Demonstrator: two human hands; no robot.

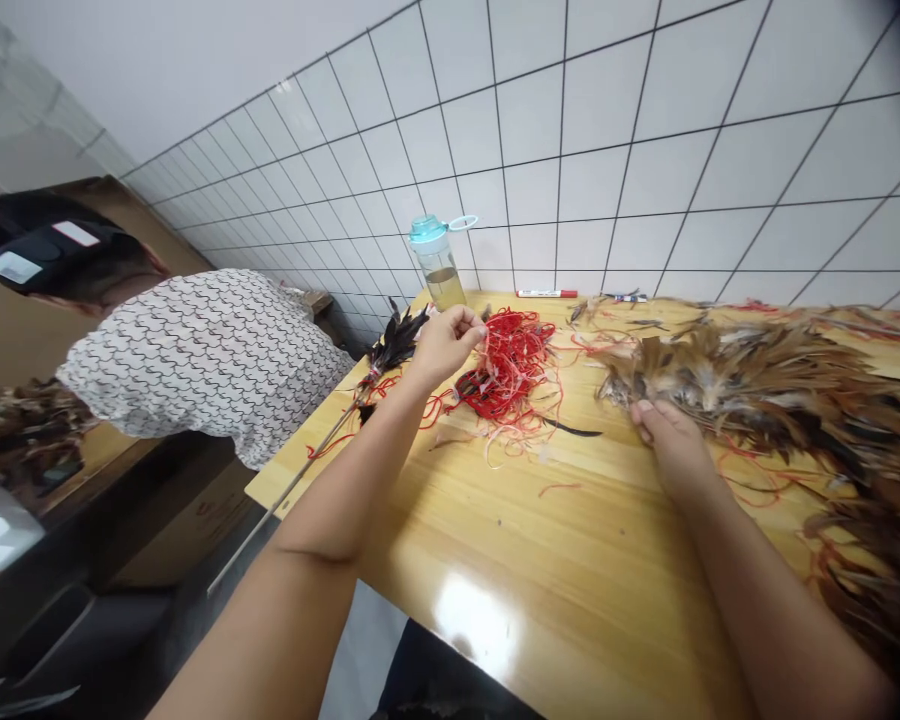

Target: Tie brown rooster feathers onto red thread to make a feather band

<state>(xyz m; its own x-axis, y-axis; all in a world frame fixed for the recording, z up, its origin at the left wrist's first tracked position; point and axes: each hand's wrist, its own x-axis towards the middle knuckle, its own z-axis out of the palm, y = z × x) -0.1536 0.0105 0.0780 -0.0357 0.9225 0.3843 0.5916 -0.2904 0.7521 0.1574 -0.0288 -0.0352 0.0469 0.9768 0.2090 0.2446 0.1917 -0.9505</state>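
Observation:
My left hand [450, 345] is closed in a pinch just left of a tangled heap of red strings [516, 360]. Whatever sits between its fingertips, if anything, is too small to name. Beside that wrist lies a dark feather duster head [394, 342], its thin stick [270, 510] slanting down past the table's left edge. On the other side, my right hand [671, 440] has its thumb and fingers pressed together at the quill ends of a pile of brown feathers [780, 385]. What those fingers grip is hidden.
A bottle with a turquoise lid [439, 265] stands against the tiled wall [600, 150]. Near it a red-and-white marker [546, 294] lies on the wooden table [555, 560]. Another person [210, 350] in a patterned shirt leans at the left. More feathers [877, 570] fill the right side.

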